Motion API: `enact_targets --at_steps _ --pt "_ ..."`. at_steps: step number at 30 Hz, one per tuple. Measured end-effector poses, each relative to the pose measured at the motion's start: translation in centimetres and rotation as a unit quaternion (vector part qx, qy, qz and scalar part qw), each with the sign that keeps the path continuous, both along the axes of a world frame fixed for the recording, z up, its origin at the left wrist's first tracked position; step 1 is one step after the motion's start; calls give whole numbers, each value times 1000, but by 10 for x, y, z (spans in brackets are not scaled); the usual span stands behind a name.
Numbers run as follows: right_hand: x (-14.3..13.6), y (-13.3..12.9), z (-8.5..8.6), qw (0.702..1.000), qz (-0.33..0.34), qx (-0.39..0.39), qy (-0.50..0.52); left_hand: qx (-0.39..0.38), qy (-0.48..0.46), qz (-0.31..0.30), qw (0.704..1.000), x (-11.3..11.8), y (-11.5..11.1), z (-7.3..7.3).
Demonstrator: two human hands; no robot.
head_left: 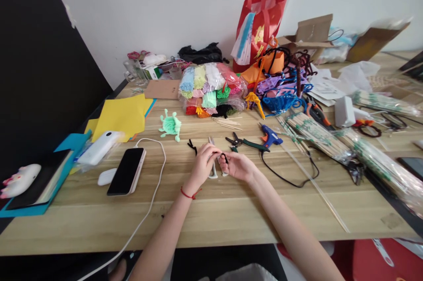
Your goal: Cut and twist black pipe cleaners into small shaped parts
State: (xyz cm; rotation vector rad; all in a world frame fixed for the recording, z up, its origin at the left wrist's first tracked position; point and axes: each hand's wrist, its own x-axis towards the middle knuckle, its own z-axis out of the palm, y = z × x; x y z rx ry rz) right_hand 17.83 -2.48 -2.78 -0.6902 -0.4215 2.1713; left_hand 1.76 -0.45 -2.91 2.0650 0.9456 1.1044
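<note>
Over the table's middle, my left hand (202, 163) and my right hand (240, 166) meet, fingers closed on a short black pipe cleaner (225, 157) that is curled at the right fingertips. Beneath them lie scissors (213, 172) with pale handles, partly covered by the hands. Left of my left hand is another small black pipe-cleaner piece (191, 145). Dark-green-handled cutters (253, 145) and a blue hot glue gun (271, 136) rest just beyond my right hand. A mint-green fuzzy turtle shape (171, 125) sits farther left.
Bagged colored pipe cleaners (211, 89) lie at the back, before a red bag (259, 30). Bundled wooden sticks (319, 133) and pliers (317, 111) are to the right. On the left are a phone (127, 171), a white cable (155, 197) and yellow sheets (120, 116).
</note>
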Motion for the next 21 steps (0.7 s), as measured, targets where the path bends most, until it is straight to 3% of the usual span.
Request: enact_targets --at_steps 6,15,21 --pt "1 0 -3 998 12 -25 63 1 -23 -6 1000 0 1 -3" --pt "1 1 -13 996 36 5 87 14 -56 -14 998 0 3 -5" --pt "-3 1 -12 999 1 53 13 16 -74 2 997 0 6 -6"
